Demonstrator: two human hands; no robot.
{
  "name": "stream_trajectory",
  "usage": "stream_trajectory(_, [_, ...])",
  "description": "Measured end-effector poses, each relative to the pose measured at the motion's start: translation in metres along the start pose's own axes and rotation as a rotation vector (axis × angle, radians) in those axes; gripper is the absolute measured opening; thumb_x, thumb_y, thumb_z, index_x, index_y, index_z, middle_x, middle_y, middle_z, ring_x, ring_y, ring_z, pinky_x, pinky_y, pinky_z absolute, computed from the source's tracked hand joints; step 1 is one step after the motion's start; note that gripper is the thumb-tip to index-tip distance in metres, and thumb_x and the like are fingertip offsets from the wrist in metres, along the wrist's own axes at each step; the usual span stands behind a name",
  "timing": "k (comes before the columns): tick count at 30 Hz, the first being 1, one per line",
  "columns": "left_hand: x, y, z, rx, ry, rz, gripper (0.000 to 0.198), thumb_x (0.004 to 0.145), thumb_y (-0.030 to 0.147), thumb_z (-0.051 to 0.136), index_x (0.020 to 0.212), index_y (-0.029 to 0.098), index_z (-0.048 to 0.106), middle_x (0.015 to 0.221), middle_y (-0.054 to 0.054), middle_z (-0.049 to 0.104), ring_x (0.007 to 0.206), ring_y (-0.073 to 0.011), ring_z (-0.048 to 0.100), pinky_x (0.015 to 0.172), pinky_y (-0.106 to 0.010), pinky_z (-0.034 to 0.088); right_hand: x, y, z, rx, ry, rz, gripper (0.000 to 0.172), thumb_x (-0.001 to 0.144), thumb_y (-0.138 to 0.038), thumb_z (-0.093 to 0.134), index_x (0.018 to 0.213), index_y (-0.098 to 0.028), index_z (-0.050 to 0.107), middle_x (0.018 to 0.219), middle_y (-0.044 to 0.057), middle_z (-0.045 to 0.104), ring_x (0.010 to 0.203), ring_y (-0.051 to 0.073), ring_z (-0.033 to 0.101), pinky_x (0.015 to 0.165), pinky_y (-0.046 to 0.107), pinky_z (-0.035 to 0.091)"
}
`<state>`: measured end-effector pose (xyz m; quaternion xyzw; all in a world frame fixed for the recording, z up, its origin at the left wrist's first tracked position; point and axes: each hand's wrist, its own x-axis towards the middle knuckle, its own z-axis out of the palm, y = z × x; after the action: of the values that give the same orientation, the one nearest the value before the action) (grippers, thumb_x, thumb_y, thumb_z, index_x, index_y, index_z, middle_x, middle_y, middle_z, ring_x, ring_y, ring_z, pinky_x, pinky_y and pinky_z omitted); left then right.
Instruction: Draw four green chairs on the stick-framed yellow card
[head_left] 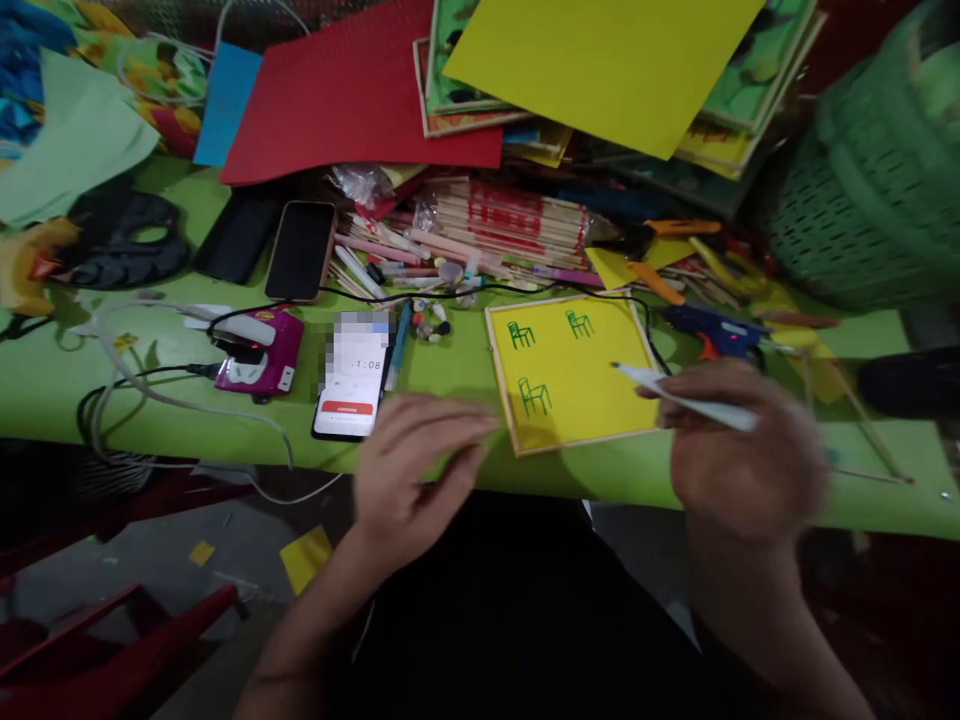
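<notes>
Presently, the person's right hand (742, 450) is closed around a white marker (694, 398), whose tip is over the yellow board (581, 385) lying on the green table (450, 370). The left hand (420, 480), well apart from the right, is half open and holds nothing visible; its fingertips are just beside the board, though one cannot tell if they touch.

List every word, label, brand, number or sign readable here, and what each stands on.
"1:08": on the lit phone; whatever precedes it is obscured.
Red button on its screen: lettering too small.
Red-printed stick bundle: markings too blurred.
Yellow board: green drawings, no words.
</notes>
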<state>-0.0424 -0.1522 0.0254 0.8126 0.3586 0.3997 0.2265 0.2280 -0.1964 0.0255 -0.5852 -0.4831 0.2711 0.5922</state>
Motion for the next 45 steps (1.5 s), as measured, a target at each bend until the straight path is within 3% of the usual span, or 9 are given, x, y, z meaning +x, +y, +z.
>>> stream_trajectory(3, [-0.008,-0.010,0.033,-0.024,-0.149,0.063,0.012,0.094,0.023,0.065,0.103,0.024,0.072,0.103,0.001,0.079,0.089,-0.0161,0.068,0.080,-0.034,0.049,-0.003,0.021,0.015,0.205,-0.006,0.155,0.022,0.088,-0.039,0.065,0.090,-0.025,0.081,0.088,0.008,0.073,0.068,0.019,0.062,0.057,0.034,0.047])
stream_trajectory(8, [-0.028,-0.021,0.058,0.105,-0.303,0.082,0.021,0.095,0.033,0.064,0.114,0.026,0.072,0.116,0.000,0.077,0.098,-0.0207,0.064,0.088,-0.040,0.043,-0.008,0.051,0.025,0.121,-0.095,0.317,0.011,0.081,-0.029,0.077,0.090,-0.022,0.076,0.081,0.002,0.073,0.068,0.016,0.065,0.057,0.027,0.050])
stream_trajectory(21, [-0.027,-0.022,0.059,0.123,-0.285,0.081,0.017,0.095,0.032,0.064,0.108,0.027,0.074,0.108,0.002,0.078,0.096,-0.0194,0.061,0.084,-0.037,0.042,-0.009,0.044,0.042,-0.139,-0.163,0.309,0.015,0.079,-0.028,0.076,0.079,-0.021,0.062,0.062,-0.003,0.061,0.048,0.010,0.049,0.041,0.023,0.035])
stream_trajectory(28, [-0.027,-0.023,0.059,0.111,-0.297,0.077,0.017,0.095,0.032,0.065,0.109,0.028,0.073,0.111,0.003,0.078,0.097,-0.0188,0.061,0.085,-0.038,0.042,-0.010,0.044,0.041,-0.144,-0.185,0.279,0.012,0.080,-0.023,0.075,0.081,-0.021,0.063,0.067,-0.002,0.065,0.055,0.011,0.057,0.048,0.023,0.043])
stream_trajectory(45, [-0.027,-0.023,0.058,0.107,-0.312,0.069,0.017,0.095,0.031,0.065,0.109,0.027,0.073,0.114,0.003,0.078,0.098,-0.0193,0.061,0.084,-0.038,0.042,-0.012,0.047,0.044,-0.212,-0.151,0.201,0.012,0.081,-0.021,0.073,0.081,-0.021,0.061,0.067,-0.003,0.064,0.055,0.011,0.059,0.049,0.023,0.047])
